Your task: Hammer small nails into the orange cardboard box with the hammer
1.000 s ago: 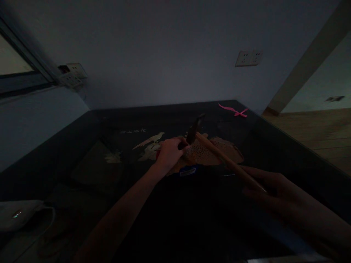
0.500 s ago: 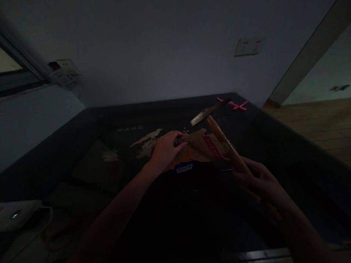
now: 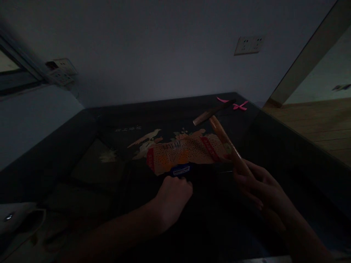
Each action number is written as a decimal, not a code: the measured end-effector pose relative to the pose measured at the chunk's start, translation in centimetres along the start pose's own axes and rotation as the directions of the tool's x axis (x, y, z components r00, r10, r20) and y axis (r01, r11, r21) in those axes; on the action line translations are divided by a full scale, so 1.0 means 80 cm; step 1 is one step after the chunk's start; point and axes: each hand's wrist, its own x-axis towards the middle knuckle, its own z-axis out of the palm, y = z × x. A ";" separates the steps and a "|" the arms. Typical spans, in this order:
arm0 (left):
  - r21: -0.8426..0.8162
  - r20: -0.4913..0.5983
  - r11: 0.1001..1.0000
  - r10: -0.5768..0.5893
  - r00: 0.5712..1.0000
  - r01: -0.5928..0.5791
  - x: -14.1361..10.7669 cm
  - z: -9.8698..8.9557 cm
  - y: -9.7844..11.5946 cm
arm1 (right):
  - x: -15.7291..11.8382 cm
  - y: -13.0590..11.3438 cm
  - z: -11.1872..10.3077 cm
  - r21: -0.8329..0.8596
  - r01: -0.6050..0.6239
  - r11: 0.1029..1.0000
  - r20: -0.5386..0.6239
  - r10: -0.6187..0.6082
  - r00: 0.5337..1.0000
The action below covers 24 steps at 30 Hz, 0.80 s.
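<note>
My right hand [image 3: 260,184] is wrapped around the wooden handle of a hammer [image 3: 226,140]; its dark metal head is raised at the upper left end. My left hand [image 3: 175,195] is closed, knuckles up, just in front of a small blue item with a pale label [image 3: 181,170]. What its fingers hold, if anything, is hidden. Beyond it a flattened orange and red piece of packaging [image 3: 189,149], dotted with many small holes, lies on the dark glossy surface [image 3: 208,219]. Several thin dark marks, perhaps nails [image 3: 171,145], line its far edge.
The dark surface has raised edges and a printed bird and flower pattern [image 3: 148,137]. A pink ribbon bow [image 3: 240,106] is at the far right corner. Wall sockets [image 3: 249,45] are above. A white device with a cable [image 3: 15,215] sits at the lower left. The room is dim.
My left hand has come off the packaging and moved toward me, closing and uncovering the dark marks. The hammer in my right hand has barely shifted.
</note>
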 end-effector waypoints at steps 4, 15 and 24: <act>0.016 0.073 1.000 -0.027 0.997 0.026 0.019 0.010 0.006 | -0.001 0.002 -0.002 -0.026 0.014 1.000 -0.005 -0.014 1.000; -0.004 -0.068 0.990 0.138 0.988 -0.139 0.013 0.012 -0.007 | 0.002 0.002 -0.003 0.005 -0.026 1.000 0.031 0.026 0.999; -0.245 -0.226 0.912 0.275 0.934 -0.328 -0.011 -0.023 -0.021 | 0.010 0.011 -0.012 -0.028 -0.025 0.999 0.043 0.026 0.999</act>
